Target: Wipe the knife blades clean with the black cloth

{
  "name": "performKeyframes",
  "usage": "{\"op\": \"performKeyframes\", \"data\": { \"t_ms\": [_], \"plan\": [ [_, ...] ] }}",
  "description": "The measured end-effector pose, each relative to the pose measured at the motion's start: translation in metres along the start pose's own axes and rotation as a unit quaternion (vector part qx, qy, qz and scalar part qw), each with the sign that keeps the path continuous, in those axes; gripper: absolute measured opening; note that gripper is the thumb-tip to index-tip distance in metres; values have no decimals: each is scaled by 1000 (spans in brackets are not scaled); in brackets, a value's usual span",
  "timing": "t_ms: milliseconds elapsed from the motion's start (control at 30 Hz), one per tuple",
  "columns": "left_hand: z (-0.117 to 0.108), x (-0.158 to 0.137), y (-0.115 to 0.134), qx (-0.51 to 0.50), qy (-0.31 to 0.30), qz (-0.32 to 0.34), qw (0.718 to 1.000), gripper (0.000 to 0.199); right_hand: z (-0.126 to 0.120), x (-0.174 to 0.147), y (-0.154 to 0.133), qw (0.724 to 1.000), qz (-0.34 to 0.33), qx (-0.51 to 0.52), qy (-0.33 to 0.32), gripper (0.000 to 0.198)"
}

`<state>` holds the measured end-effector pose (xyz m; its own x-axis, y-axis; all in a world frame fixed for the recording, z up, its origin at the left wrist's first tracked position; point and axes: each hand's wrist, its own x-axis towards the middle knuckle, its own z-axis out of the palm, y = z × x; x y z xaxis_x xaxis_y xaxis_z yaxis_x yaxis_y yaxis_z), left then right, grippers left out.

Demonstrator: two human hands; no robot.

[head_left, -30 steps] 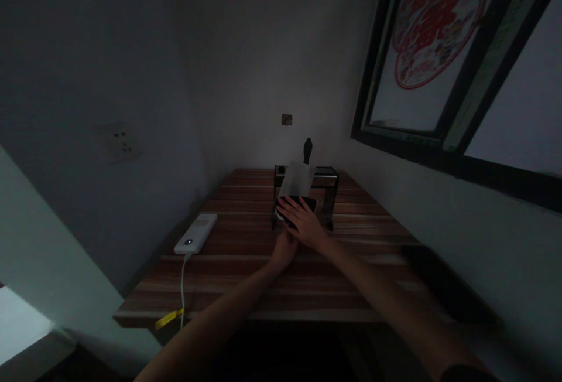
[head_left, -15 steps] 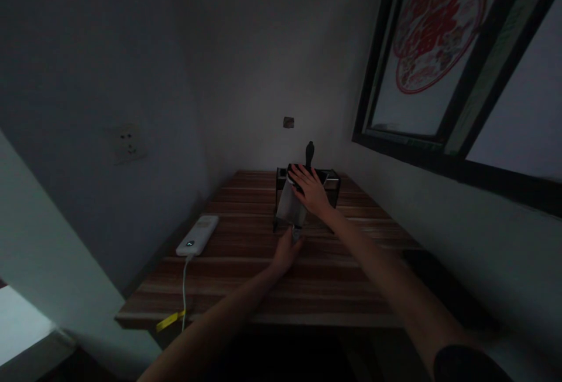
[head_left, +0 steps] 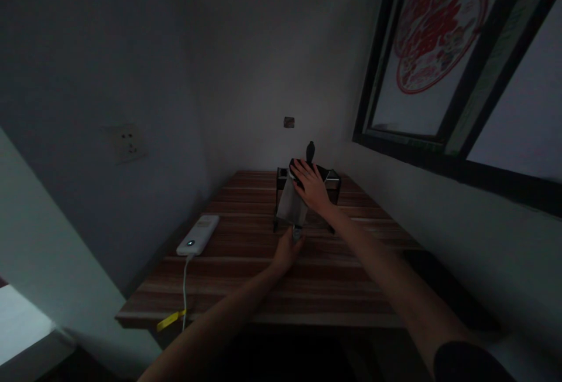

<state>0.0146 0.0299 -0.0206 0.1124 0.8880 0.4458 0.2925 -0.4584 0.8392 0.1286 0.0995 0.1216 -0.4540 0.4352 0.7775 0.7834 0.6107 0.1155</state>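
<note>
A kitchen cleaver with a wide pale blade (head_left: 291, 203) tilts upright in front of a black metal rack (head_left: 334, 176). Its handle (head_left: 297, 233) is in my left hand (head_left: 286, 251), whose fingers are closed around it low over the table. Higher up, my right hand (head_left: 313, 187) presses a dark, cloth-like piece (head_left: 293, 166) against the upper end of the blade, fingers stretched across it. Dim light hides the exact kind of this piece. Just behind my right hand, a black handle (head_left: 310, 152) points upward at the rack; what it belongs to is hidden.
The wood-grain table (head_left: 237, 291) runs back to the wall. At its left lies a white power bank (head_left: 199, 235) with a lit display and a white cable (head_left: 184, 288). A yellow strip (head_left: 170, 320) hangs at the front edge. A dark flat object (head_left: 443, 285) lies at right.
My right hand and the dark piece have shifted slightly upward along the blade. My left hand and the cleaver stay nearly in place.
</note>
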Motion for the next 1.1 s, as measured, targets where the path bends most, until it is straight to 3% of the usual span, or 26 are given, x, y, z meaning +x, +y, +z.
{"op": "performKeyframes", "data": {
  "t_ms": [633, 767, 933, 1100],
  "plan": [
    [2, 3, -5, -21, -3, -29, 999, 35, 11, -61, -40, 993, -80, 25, -79, 58],
    [2, 2, -8, -15, -10, -28, 999, 28, 14, -75, -49, 989, -104, 30, -103, 60],
    [4, 0, -11, -21, 13, -22, 999, 33, 13, -89, -56, 982, -123, 62, -130, 59],
    [9, 3, -10, -20, 14, -49, 999, 22, 13, -95, -58, 977, -130, 81, -149, 58]
  ]
}}
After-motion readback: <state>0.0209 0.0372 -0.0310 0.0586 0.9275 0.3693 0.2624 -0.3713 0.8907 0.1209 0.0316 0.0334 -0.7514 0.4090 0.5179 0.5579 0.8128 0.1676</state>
